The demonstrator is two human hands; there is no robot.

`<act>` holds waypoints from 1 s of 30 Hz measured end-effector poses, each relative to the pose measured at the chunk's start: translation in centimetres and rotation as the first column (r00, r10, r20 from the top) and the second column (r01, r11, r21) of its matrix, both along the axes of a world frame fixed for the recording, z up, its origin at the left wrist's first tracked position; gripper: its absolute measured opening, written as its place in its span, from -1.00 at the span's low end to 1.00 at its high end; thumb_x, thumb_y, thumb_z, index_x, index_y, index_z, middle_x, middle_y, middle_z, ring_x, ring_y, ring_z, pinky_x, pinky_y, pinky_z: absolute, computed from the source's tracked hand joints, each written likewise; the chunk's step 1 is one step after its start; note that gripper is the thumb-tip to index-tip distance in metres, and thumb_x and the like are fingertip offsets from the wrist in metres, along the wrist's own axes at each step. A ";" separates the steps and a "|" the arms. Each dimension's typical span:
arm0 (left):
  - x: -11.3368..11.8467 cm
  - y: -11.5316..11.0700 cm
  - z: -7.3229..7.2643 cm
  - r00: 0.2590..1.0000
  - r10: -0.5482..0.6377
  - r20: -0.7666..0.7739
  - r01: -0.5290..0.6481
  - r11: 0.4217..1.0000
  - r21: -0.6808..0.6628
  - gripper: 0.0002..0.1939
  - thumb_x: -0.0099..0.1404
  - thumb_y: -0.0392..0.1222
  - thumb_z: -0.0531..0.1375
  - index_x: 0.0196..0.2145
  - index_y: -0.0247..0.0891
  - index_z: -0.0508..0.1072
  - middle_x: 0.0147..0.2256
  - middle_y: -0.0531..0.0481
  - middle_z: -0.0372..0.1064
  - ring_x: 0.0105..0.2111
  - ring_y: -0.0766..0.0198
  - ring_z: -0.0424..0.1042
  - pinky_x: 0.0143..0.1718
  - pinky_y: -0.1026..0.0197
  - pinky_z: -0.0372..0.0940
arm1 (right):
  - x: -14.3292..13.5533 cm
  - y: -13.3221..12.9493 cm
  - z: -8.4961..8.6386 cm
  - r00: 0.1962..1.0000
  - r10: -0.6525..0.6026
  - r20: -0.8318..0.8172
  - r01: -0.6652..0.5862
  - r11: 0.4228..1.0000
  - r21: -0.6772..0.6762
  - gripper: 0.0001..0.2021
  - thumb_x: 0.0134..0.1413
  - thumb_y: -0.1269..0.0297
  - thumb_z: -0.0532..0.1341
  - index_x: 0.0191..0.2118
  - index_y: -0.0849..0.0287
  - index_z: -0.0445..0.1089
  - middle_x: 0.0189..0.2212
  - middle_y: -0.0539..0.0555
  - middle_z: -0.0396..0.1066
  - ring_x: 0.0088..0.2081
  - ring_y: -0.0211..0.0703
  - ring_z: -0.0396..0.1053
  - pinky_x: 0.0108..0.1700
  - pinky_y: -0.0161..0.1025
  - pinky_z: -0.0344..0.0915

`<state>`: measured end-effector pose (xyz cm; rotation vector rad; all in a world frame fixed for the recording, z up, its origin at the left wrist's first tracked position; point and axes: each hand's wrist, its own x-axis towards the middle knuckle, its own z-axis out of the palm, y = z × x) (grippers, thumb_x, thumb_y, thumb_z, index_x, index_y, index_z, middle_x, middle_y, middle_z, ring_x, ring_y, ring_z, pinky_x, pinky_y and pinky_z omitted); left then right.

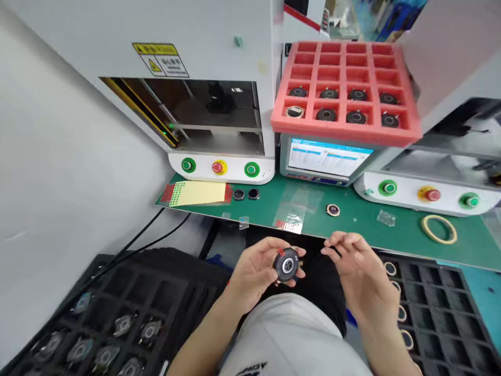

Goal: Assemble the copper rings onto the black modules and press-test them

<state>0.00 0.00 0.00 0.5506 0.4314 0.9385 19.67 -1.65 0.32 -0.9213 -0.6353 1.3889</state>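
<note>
My left hand (250,271) is closed around the rim of a round black smartwatch case (287,265), low in front of my body. The back of the case faces up, showing a ring with small contacts at its centre and a bit of red film near its upper edge. To the right of it my right hand (360,269) hangs apart from the case, palm turned partly up and fingers loosely bent. Nothing shows between those fingers. On the green bench (266,209) beyond lies a gold-rimmed watch face (333,210), and farther left sit two dark round watch parts (238,194).
A pink foam tray (344,133) of watch cases stands above a screen (326,159). Machines with green and red buttons (217,167) flank it. The bench also carries yellow label sheets (199,193) and a tape roll (439,230). Black trays (152,292) lie at both sides.
</note>
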 end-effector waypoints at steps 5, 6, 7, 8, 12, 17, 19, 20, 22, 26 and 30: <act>1.2 -0.9 0.0 1.000 0.007 -0.028 -0.008 0.999 -0.044 -0.79 0.37 -0.16 0.21 -0.17 -0.39 0.47 -0.23 -0.19 0.53 -0.47 0.38 0.51 -0.52 0.45 0.40 | 0.0 -0.6 -0.5 0.951 -0.280 0.131 0.261 0.955 0.144 -0.86 0.03 0.28 0.32 -0.25 0.13 0.42 -0.17 0.11 0.39 -0.14 -0.11 0.42 -0.14 -0.18 0.43; 1.3 -1.0 0.0 1.000 0.007 -0.019 -0.008 1.000 -0.020 -0.80 0.39 -0.15 0.18 -0.19 -0.37 0.45 -0.25 -0.17 0.52 -0.53 0.40 0.48 -0.58 0.44 0.37 | 0.0 -0.8 -0.6 0.928 -0.338 0.157 0.307 0.931 0.196 -0.87 0.04 0.32 0.31 -0.25 0.13 0.41 -0.15 0.11 0.38 -0.13 -0.12 0.42 -0.13 -0.16 0.43; 1.4 -1.1 -0.1 1.000 0.005 -0.017 -0.004 1.000 0.008 -0.80 0.40 -0.14 0.15 -0.21 -0.37 0.42 -0.26 -0.15 0.50 -0.57 0.41 0.45 -0.63 0.43 0.35 | 0.0 -1.0 -0.7 0.908 -0.379 0.180 0.332 0.911 0.246 -0.88 0.05 0.35 0.29 -0.24 0.14 0.41 -0.14 0.11 0.37 -0.13 -0.12 0.41 -0.11 -0.15 0.42; 1.5 -1.1 -0.2 1.000 0.005 -0.022 -0.004 0.999 0.035 -0.79 0.41 -0.12 0.14 -0.23 -0.36 0.40 -0.27 -0.14 0.49 -0.60 0.41 0.44 -0.66 0.42 0.34 | 0.0 -1.1 -0.8 0.892 -0.405 0.201 0.340 0.894 0.293 -0.88 0.07 0.38 0.28 -0.23 0.15 0.41 -0.14 0.11 0.37 -0.13 -0.12 0.41 -0.10 -0.13 0.41; 1.9 -1.3 -0.7 0.993 0.089 -0.081 -0.078 0.988 0.134 -0.67 0.34 0.04 0.19 -0.28 -0.34 0.35 -0.37 -0.07 0.47 -0.68 0.46 0.34 -0.74 0.46 0.22 | -0.5 -1.4 -0.8 0.865 -0.437 0.249 0.306 0.850 0.430 -0.80 0.10 0.46 0.23 -0.14 0.14 0.36 -0.11 0.13 0.33 -0.12 -0.10 0.40 -0.12 -0.10 0.40; 2.6 -1.7 -1.1 0.943 0.208 -0.259 -0.157 0.966 0.206 -0.72 0.40 -0.05 0.15 -0.36 -0.32 0.35 -0.47 0.04 0.42 -0.77 0.62 0.08 -0.80 0.55 -0.06 | -1.5 -1.4 -1.0 0.837 -0.471 0.279 0.269 0.798 0.540 -0.72 0.10 0.49 0.20 -0.06 0.11 0.30 -0.07 0.14 0.30 -0.12 -0.09 0.38 -0.13 -0.10 0.38; 2.8 -1.8 -1.0 0.932 0.232 -0.277 -0.166 0.956 0.241 -0.72 0.38 -0.03 0.16 -0.34 -0.32 0.37 -0.46 0.04 0.42 -0.76 0.62 0.08 -0.79 0.55 -0.08 | -1.8 -1.5 -1.0 0.843 -0.445 0.302 0.235 0.810 0.538 -0.71 0.10 0.48 0.19 -0.05 0.10 0.29 -0.07 0.14 0.28 -0.11 -0.10 0.37 -0.11 -0.10 0.37; 2.8 -1.9 -0.9 0.927 0.244 -0.285 -0.173 0.952 0.253 -0.71 0.38 -0.01 0.16 -0.34 -0.31 0.38 -0.46 0.04 0.41 -0.75 0.61 0.09 -0.79 0.54 -0.07 | -2.0 -1.6 -1.0 0.850 -0.424 0.313 0.213 0.820 0.531 -0.70 0.11 0.48 0.19 -0.04 0.09 0.29 -0.06 0.14 0.27 -0.10 -0.10 0.36 -0.11 -0.10 0.37; 2.9 -1.8 -0.7 0.912 0.254 -0.321 -0.176 0.951 0.254 -0.69 0.39 0.00 0.15 -0.36 -0.32 0.37 -0.47 0.04 0.41 -0.76 0.61 0.09 -0.79 0.53 -0.07 | -2.3 -1.7 -0.8 0.867 -0.372 0.332 0.167 0.843 0.511 -0.69 0.12 0.48 0.19 -0.02 0.07 0.27 -0.04 0.14 0.25 -0.10 -0.10 0.37 -0.09 -0.09 0.38; 2.9 -1.6 -0.3 0.906 0.162 -0.391 -0.113 0.983 0.145 -0.63 0.39 0.05 0.13 -0.40 -0.33 0.33 -0.48 0.05 0.38 -0.78 0.61 0.09 -0.80 0.52 -0.04 | -2.8 -1.7 -0.3 0.913 -0.211 0.348 0.054 0.910 0.410 -0.71 0.18 0.45 0.18 0.00 0.03 0.26 0.01 0.14 0.22 -0.07 -0.11 0.39 -0.05 -0.11 0.40; 2.7 -1.7 -0.2 0.937 0.111 -0.330 -0.083 0.992 0.098 -0.60 0.35 0.11 0.15 -0.39 -0.33 0.35 -0.48 0.05 0.34 -0.74 0.58 0.12 -0.79 0.51 0.01 | -2.9 -1.3 -0.2 0.937 -0.016 0.349 -0.087 0.957 0.276 -0.79 0.24 0.37 0.19 -0.04 0.00 0.30 0.01 0.10 0.26 -0.05 -0.15 0.41 -0.02 -0.18 0.41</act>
